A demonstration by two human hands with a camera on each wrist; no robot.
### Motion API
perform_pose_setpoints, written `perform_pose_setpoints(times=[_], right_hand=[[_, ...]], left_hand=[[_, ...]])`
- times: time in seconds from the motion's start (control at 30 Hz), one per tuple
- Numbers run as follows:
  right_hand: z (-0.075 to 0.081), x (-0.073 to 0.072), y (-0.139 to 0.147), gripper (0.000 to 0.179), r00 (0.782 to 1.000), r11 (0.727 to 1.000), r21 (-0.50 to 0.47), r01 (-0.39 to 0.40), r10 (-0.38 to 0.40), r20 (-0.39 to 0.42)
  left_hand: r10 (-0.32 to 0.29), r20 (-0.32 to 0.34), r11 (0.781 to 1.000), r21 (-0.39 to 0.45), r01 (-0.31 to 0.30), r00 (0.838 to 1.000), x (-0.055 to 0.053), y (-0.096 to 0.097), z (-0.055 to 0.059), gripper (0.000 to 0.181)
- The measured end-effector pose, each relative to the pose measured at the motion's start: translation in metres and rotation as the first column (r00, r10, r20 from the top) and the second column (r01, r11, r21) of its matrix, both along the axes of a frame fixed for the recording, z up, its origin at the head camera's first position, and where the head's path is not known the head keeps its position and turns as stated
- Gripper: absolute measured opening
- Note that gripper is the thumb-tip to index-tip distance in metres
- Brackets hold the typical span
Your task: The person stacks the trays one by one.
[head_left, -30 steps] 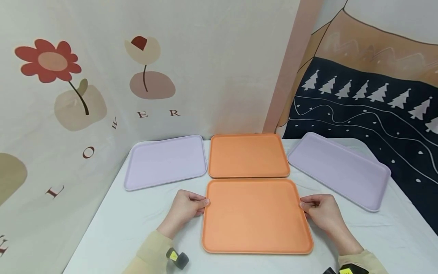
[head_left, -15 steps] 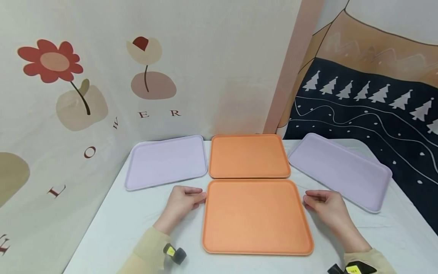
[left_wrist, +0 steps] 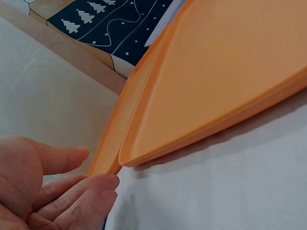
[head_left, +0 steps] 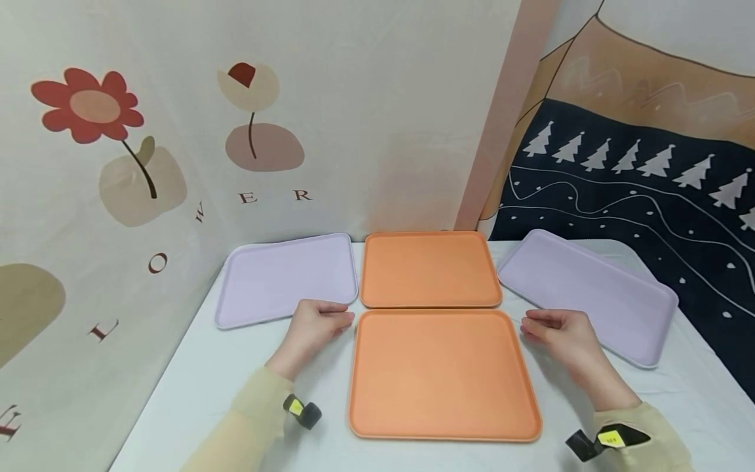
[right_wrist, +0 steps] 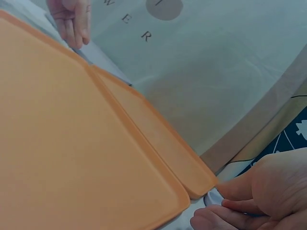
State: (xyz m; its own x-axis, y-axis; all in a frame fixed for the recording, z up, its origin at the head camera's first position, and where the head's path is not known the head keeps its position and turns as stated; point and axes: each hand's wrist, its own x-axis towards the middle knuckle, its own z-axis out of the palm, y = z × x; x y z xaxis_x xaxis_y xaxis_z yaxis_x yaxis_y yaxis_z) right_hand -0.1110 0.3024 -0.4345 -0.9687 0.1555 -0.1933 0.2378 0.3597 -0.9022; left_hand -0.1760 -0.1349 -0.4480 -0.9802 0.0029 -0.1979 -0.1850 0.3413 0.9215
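Two orange trays lie flat one behind the other: the near orange tray in front, the far orange tray touching or almost touching its back edge. My left hand hovers off the near tray's back left corner, thumb and fingers apart with nothing between them in the left wrist view. Off the back right corner is my right hand, its fingers loosely bent and holding nothing. In the head view each hand partly overlaps the edge of a lilac tray; whether they touch cannot be told.
A left lilac tray lies at the back left, slightly turned. The right lilac tray sits at an angle at the back right. All rest on a white-covered table against a flower-printed wall cloth and a dark tree-printed cloth.
Both hands have let go of the near orange tray's side edges and moved away from me, up toward its back corners. The trays have stayed in place.
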Motion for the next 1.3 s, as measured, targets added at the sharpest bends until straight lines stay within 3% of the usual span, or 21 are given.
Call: perform_pose_setpoints(times=[0.2,0.5,1.13,1.3], right_hand=[[0.003,-0.016,0.001,0.045,1.0,0.997,-0.077,-0.008,0.007,-0.011],[0.004,-0.036,0.001,0.046,1.0,0.997,-0.079,-0.015,0.014,-0.007],[0.002,-0.067,-0.005,0.041,0.999,0.999,0.017,-0.034,0.034,-0.012],[0.002,-0.073,-0.008,0.038,0.999,0.998,0.049,-0.042,0.043,-0.006]], left_hand=[[-0.028,-0.011,1.0,-0.011,0.028,1.0,-0.013,0.001,0.007,0.032],[-0.05,-0.007,0.996,-0.076,0.049,0.999,-0.034,0.007,0.017,0.035],[-0.078,-0.072,0.97,-0.234,0.059,0.994,-0.077,0.025,0.023,0.027],[-0.072,-0.074,0.969,-0.242,0.052,0.995,-0.086,0.03,0.026,0.028]])
